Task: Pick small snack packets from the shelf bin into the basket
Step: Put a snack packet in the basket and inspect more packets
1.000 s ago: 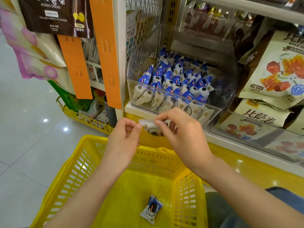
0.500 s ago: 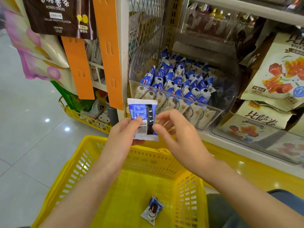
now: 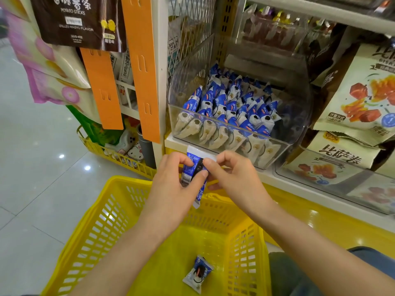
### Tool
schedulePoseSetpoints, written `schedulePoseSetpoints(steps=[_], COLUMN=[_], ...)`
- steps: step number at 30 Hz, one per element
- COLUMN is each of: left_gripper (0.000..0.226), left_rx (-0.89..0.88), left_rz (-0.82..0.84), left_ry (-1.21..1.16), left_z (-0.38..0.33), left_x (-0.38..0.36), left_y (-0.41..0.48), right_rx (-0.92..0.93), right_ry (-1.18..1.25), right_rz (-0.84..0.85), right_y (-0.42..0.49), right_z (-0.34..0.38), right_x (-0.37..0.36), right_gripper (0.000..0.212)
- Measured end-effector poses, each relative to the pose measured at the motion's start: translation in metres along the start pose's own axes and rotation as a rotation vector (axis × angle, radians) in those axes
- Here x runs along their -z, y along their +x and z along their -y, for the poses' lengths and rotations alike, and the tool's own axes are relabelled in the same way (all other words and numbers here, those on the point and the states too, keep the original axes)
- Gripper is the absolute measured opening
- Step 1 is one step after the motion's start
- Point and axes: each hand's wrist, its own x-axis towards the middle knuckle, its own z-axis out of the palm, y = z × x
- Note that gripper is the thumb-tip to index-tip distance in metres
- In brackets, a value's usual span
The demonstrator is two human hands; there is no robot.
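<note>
Lower than before, a packet (image 3: 195,167) is pinched between the fingers of left hand (image 3: 171,184) and right hand (image 3: 235,178) at the 12 o'clock rim of the basket (image 3: 100,212); a second packet (image 3: 197,273) lies inside, and the bin (image 3: 284,146) holds many.

The basket (image 3: 92,221) is moulded yellow plastic, faintly shiny. The shelf bin (image 3: 181,82) is clear, glossy plastic, and its snack packets (image 3: 232,107) look like slick printed film. The floor tiles (image 3: 38,189) gleam, polished. The orange hanging strip (image 3: 102,88) seems matt plastic, perhaps card.
</note>
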Motion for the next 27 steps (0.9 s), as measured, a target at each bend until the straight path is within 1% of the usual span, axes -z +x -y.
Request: schedulePoseSetpoints(steps=[2, 7, 10, 12, 15, 19, 21, 25, 26, 27], left_gripper=[0.022, 0.014, 0.004, 0.009, 0.014, 0.016, 0.016, 0.012, 0.01, 0.009], left_rx=[0.003, 0.008, -0.061, -0.12, -0.139, -0.115, -0.103, -0.087, -0.079, -0.072], left_rz=[0.0, 0.032, 0.044, 0.014, -0.018, -0.049, -0.079, -0.137, -0.136, -0.12], left_ry=[0.03, 0.061, 0.267, 0.371, 0.366, 0.3, 0.277, 0.205, 0.174, 0.141], left_z=[0.004, 0.006, 0.005, 0.005, 0.004, 0.003, 0.004, 0.004, 0.004, 0.004], left_x=[-0.002, 0.001, 0.005, 0.007, 0.007, 0.005, 0.006, 0.006, 0.006, 0.005], left_y=[0.001, 0.004, 0.0, 0.0, 0.001, 0.002, 0.002, 0.003, 0.004, 0.004], right_rx=[0.033, 0.185, 0.276, 0.334, 0.35, 0.292, 0.212, -0.056, -0.099, -0.111], right_ry=[-0.066, -0.322, -0.435, -0.49, -0.486, -0.42, -0.327, -0.054, -0.017, 0.004], right_rz=[-0.003, 0.019, 0.037, 0.051, 0.045, -0.012, 0.018, 0.186, 0.2, 0.197], right_y=[-0.001, -0.005, -0.009, -0.01, -0.01, -0.009, -0.008, -0.008, -0.007, -0.007], right_z=[-0.001, 0.001, 0.001, 0.001, 0.002, 0.002, 0.001, 0.001, 0.001, 0.001], right_x=[-0.001, -0.001, -0.003, -0.004, -0.004, -0.007, -0.009, -0.017, -0.018, -0.017], right_gripper=[0.022, 0.016, 0.011, 0.011, 0.009, 0.007, 0.005, 0.036, 0.038, 0.036])
